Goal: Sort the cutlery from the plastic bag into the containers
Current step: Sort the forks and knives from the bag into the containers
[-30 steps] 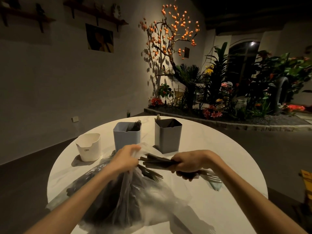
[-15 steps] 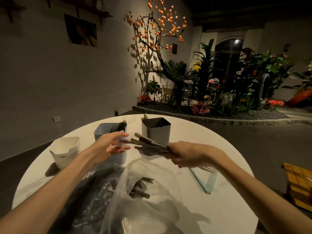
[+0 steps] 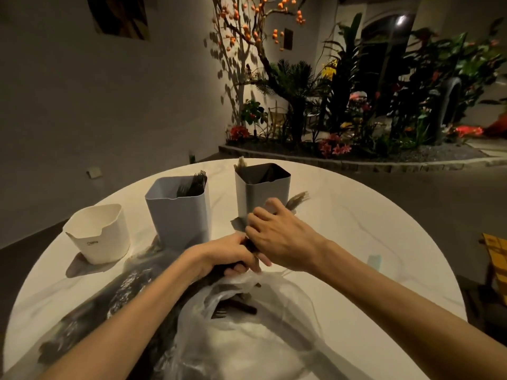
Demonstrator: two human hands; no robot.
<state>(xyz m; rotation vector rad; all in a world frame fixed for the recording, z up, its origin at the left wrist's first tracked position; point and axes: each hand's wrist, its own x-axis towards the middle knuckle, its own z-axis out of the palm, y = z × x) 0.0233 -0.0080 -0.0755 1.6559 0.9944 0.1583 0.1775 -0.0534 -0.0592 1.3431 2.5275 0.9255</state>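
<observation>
Gripping 1 bundle of dark cutlery (image 3: pixel 248 248) above the plastic bag (image 3: pixel 247 325), both the left hand (image 3: pixel 230 255) and right hand (image 3: pixel 282 237) curl around it. Next move likely requires separating pieces toward the 3 containers (image 3: pixel 178 215) on the counter (image 3: pixel 370 242).

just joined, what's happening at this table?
A person is sorting dark cutlery out of a plastic bag on a round white table. Both hands meet above the bag: the left hand and right hand grip a bundle of cutlery together. The blue-grey container already holds forks, the grey container some pieces; the white container shows nothing inside.
</observation>
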